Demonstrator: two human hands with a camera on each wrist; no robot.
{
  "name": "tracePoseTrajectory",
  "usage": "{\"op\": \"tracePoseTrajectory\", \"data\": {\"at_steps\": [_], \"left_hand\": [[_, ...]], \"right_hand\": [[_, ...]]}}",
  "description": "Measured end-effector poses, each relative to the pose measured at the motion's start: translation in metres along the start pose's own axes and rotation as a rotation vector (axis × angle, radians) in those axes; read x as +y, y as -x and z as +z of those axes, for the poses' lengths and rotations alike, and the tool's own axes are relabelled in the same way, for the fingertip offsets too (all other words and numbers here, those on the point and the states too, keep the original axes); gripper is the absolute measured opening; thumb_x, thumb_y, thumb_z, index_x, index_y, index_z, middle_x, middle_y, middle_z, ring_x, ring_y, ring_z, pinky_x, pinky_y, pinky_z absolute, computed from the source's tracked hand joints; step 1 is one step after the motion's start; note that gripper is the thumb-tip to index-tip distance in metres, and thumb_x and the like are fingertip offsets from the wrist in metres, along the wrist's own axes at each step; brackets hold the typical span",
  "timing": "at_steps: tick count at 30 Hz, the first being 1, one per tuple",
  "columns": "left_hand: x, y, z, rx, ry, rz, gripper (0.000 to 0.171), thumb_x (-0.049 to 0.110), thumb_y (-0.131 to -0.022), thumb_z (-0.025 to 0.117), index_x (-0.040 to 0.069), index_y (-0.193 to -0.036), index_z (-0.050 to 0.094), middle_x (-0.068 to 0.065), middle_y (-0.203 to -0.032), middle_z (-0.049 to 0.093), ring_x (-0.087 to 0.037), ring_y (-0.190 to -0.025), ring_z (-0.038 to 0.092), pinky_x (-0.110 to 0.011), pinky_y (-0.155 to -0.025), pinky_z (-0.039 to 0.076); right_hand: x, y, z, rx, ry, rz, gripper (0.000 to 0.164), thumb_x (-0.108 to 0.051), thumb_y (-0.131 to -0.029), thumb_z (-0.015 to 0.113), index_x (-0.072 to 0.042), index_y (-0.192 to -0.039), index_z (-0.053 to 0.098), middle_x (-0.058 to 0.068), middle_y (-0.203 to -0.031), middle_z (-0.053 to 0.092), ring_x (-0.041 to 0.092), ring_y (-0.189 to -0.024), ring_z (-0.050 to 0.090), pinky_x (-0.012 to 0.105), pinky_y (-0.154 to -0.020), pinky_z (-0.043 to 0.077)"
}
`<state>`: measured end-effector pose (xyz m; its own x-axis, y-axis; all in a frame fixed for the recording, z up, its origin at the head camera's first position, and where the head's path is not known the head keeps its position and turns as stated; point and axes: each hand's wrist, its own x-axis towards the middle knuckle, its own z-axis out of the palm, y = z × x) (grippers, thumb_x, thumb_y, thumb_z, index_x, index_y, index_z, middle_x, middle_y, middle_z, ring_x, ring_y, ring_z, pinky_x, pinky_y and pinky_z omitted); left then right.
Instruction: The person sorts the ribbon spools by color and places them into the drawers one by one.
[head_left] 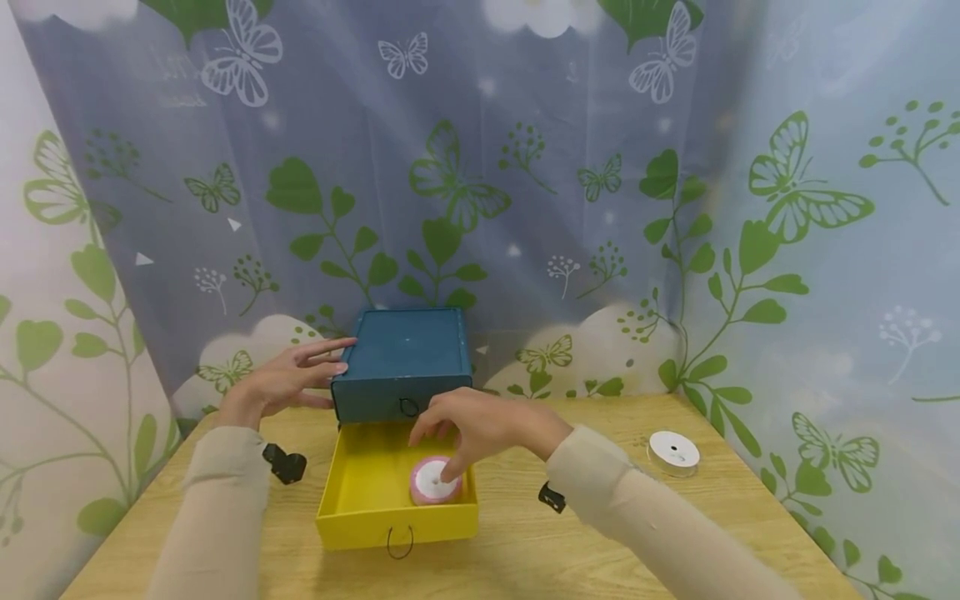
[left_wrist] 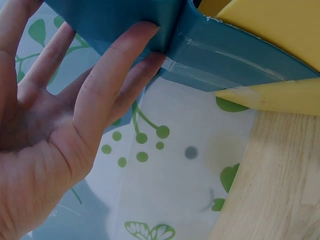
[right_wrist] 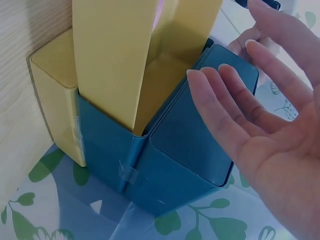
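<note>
A blue drawer box (head_left: 408, 346) stands at the back of the table, its yellow drawer (head_left: 397, 527) pulled out toward me. In the drawer lies a ribbon spool (head_left: 425, 490) with a white face and pink edge; only a pink sliver of it shows in the right wrist view. My left hand (head_left: 288, 379) touches the box's left side with extended fingers, fingertips against the blue wall (left_wrist: 125, 20). Over the drawer hovers my right hand (head_left: 480, 421), fingers loosely bent and holding nothing. Its thumb overlaps the spool in the head view.
A white spool (head_left: 672, 450) lies on the wooden table (head_left: 600, 550) at the right. Thin ring pulls hang on the yellow drawer front and the blue front (head_left: 375, 400). A patterned curtain (head_left: 525, 233) rises right behind the box and along both sides.
</note>
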<state>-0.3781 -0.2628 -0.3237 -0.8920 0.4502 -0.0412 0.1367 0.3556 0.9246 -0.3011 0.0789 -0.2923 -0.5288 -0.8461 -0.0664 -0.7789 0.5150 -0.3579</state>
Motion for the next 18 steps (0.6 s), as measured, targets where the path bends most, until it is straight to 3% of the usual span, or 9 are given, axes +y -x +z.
{"op": "tracePoseTrajectory", "data": {"at_steps": [10,18], "left_hand": [[0.000,0.000,0.002,0.006,0.000,-0.003,0.074,0.036,-0.105,0.062,0.025,-0.167,0.022,-0.020,-0.174,0.007,-0.056,-0.153,0.023,-0.060,-0.110,0.050],[-0.001,0.000,0.001,0.012,0.002,-0.011,0.075,0.037,-0.104,0.062,0.026,-0.166,0.023,-0.019,-0.174,0.007,-0.055,-0.153,0.023,-0.061,-0.110,0.049]], "right_hand": [[-0.002,0.012,0.013,0.052,-0.057,-0.046,0.047,-0.018,-0.084,0.088,-0.013,-0.127,0.072,0.006,-0.119,0.069,0.018,-0.102,0.064,0.014,-0.084,0.055],[-0.008,0.017,0.021,0.053,-0.113,-0.076,0.040,-0.014,-0.086,0.086,-0.009,-0.123,0.073,0.007,-0.114,0.070,0.020,-0.103,0.069,0.018,-0.085,0.060]]}}
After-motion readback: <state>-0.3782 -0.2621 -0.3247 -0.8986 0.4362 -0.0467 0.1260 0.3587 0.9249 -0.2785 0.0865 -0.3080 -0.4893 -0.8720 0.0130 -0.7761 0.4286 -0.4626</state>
